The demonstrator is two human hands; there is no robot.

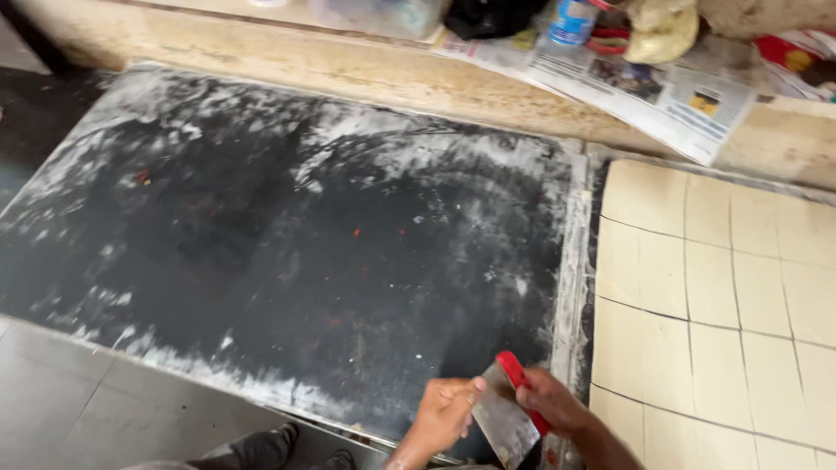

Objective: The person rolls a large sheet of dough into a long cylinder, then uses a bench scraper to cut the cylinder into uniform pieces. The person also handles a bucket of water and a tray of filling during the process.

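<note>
Down at about six o'clock in my view, both hands met over a metal scraper (503,419) with a red handle (521,389). My right hand (553,405) was wrapped around the handle side, fingers clamped on the red grip, while my left hand (444,413) pressed its fingertips against the flat grey blade from the nine o'clock side, thumb and fingers pinched on its edge. The scraper sat tilted, blade pointing toward six o'clock and handle toward twelve, held just above the near edge of the black slab (287,244).

That slab filled the middle of the picture, dark and smeared, with pale floury streaks around its rim, thickest toward eleven and one o'clock, and a few small red flecks near its centre. At three o'clock, just beside the slab, lay a pale sheet of dough (723,296) scored into a grid of squares. Up at one o'clock, a spread newspaper (670,96) hung over a stone ledge (348,65), with a blue-capped bottle (573,22), a black bag (492,16) and a yellowish lump (662,30) resting on it. Grey floor tiles (61,409) showed at seven o'clock, and my dark trouser leg (261,448) appeared at the bottom edge.
</note>
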